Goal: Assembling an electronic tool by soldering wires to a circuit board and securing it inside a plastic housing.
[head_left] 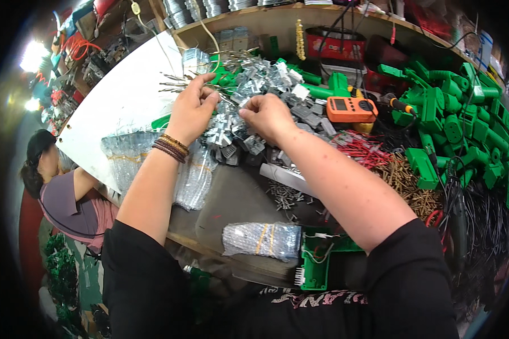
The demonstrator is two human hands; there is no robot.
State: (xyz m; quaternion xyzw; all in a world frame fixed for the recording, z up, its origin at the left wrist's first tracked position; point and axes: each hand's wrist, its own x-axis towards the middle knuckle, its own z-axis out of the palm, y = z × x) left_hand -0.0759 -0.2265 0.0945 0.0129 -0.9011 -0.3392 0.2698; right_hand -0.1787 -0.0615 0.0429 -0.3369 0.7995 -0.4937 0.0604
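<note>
My left hand [193, 107] is raised at the left side of a heap of grey metal parts [251, 85]. Its fingers are curved, with a gap between index finger and thumb. Thin drill-bit-like metal rods [174, 85] stick out behind it, and others lie on the heap. My right hand [270, 117] hovers over the heap's near side, thumb and forefinger pinched. What they hold, if anything, is too small to make out. Below the hands, a white tube-like piece [288, 178] and loose screws [288, 199] lie on the dark work surface [234, 198].
Green plastic housings [455, 121] pile up on the right, beside an orange multimeter [352, 109] and brass-coloured screws [410, 183]. Bubble-wrapped packs [261, 240] and an opened green housing [315, 265] lie nearest me. Another person [68, 195] sits at the left, past a white board [119, 93].
</note>
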